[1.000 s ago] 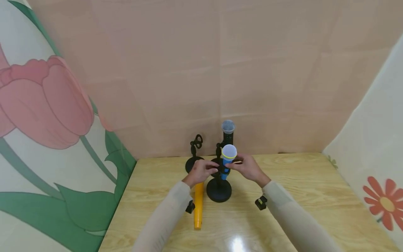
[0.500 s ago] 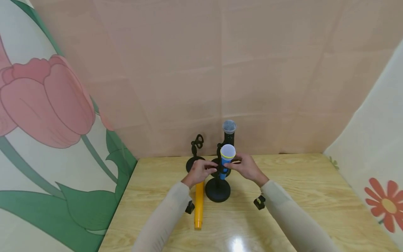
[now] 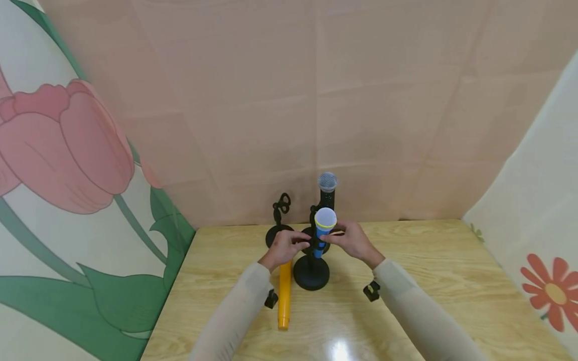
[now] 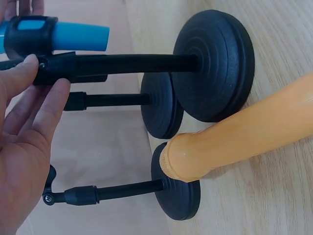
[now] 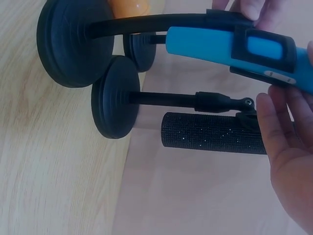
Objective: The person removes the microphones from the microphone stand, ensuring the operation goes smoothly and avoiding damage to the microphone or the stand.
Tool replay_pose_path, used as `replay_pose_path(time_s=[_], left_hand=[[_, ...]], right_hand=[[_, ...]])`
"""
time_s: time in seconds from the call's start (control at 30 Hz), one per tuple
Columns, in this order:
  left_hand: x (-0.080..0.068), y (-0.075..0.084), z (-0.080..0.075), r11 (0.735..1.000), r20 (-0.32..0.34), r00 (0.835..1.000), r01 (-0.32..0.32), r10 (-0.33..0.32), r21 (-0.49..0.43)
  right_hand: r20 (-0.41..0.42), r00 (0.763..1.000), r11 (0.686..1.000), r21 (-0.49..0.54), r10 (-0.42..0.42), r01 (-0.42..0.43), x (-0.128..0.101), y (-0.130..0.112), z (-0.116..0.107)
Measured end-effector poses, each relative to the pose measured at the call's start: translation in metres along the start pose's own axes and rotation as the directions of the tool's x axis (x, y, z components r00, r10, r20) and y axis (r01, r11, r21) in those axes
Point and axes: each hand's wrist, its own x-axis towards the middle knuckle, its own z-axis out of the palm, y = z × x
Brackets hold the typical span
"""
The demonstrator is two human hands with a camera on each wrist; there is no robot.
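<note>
A blue microphone [image 3: 325,219] with a white top and a yellow ring sits tilted in the black clip [image 5: 289,49] of the front microphone stand [image 3: 311,274]. My left hand [image 3: 285,246] pinches this stand's upper part, just below the clip, thumb and fingers on opposite sides in the left wrist view. From the other side, my right hand [image 3: 354,243] holds the microphone at the clip, its fingertips against the blue body in the right wrist view. The microphone's lower end [image 4: 80,36] sticks out below the clip.
Behind stands a second stand holding a black microphone [image 3: 327,193] with a silver mesh head. A third stand [image 3: 277,230], with a bare ring clip, is at the back left. An orange tube-shaped body [image 3: 284,298] lies on the wooden table [image 3: 415,291], beside the front base.
The front stand and the blue microphone have shifted slightly left, both hands keeping their hold. The other stands and the orange tube stay put.
</note>
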Motion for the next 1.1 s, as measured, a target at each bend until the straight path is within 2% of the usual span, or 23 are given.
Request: replay_pose_path(time_s=[0.33, 0.53, 0.77, 1.1], left_hand=[[0.000, 0.001, -0.001, 1.000, 0.008, 1.000, 0.027, -0.027, -0.001], [0.000, -0.001, -0.001, 1.000, 0.007, 1.000, 0.009, -0.009, -0.002], [0.001, 0.000, -0.003, 1.000, -0.002, 1.000, -0.013, 0.013, 0.009], [0.001, -0.003, -0.002, 0.999, 0.010, 0.999, -0.043, 0.044, -0.011]], right_hand=[[-0.020, 0.999, 1.000, 0.002, -0.030, 0.030, 0.000, -0.001, 0.002], [-0.018, 1.000, 1.000, -0.006, -0.022, 0.021, 0.001, -0.001, 0.001], [-0.062, 0.998, 1.000, -0.011, -0.022, 0.021, 0.005, -0.022, -0.013], [-0.017, 0.999, 0.999, -0.019, -0.034, 0.034, 0.006, -0.028, -0.019]])
